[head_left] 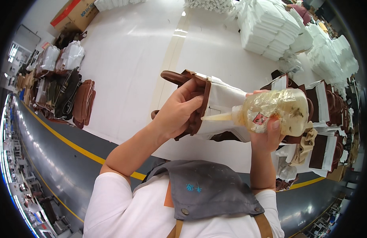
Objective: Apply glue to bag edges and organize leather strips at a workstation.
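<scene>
A white bag [223, 91] with brown leather trim and handles lies on its side in the middle. My left hand [183, 105] grips its brown top edge, fingers curled over the rim with the tips partly hidden. My right hand [271, 135] holds a translucent squeeze bottle [288, 109], tilted sideways, with yellowish, stained residue and tape on it. The bottle's long nozzle [217, 117] points left, its tip at the bag's brown trim just below my left hand's fingers.
The white table [128, 55] bears stacked brown and dark bags [82, 101] at left, more bags [326, 103] at right, white padding [267, 27] and a cardboard box [72, 16] behind. A grey floor with yellow lines [60, 133] runs along the near side. A person [300, 12] is at the back right.
</scene>
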Action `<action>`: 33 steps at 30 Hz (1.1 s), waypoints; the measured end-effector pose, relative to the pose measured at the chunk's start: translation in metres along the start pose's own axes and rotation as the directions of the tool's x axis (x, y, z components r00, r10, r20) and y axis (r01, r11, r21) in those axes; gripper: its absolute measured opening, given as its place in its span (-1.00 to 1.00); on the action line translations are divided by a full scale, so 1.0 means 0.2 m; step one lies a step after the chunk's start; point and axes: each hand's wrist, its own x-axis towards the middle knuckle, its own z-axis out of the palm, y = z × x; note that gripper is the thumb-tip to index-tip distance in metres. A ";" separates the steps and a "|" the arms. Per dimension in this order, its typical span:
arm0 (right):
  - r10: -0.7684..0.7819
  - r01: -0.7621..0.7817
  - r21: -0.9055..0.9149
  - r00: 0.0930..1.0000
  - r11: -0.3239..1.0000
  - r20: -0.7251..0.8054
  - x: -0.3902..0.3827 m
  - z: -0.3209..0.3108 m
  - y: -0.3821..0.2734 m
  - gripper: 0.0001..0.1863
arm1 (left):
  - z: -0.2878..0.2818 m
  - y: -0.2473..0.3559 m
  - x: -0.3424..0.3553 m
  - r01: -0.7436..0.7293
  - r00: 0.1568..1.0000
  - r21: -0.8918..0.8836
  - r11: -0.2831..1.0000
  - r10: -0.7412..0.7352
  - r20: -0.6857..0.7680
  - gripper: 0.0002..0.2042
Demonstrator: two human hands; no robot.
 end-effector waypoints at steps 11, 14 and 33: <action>0.059 -0.058 -0.032 0.998 0.998 0.021 -0.06 0.04 0.00 -0.33 | 0.02 0.04 0.05 -0.002 1.000 -0.026 1.000 0.002 -0.006 -0.73; 0.015 -0.012 -0.034 0.997 0.999 0.077 -0.07 0.03 0.01 -0.32 | 0.01 0.04 0.06 -0.014 1.000 -0.043 0.999 0.014 0.013 -0.73; 0.297 -0.262 0.554 0.954 0.790 0.028 0.06 -0.11 0.16 -0.44 | 0.05 0.13 0.13 0.030 0.995 -0.160 0.987 -0.044 -0.085 -0.87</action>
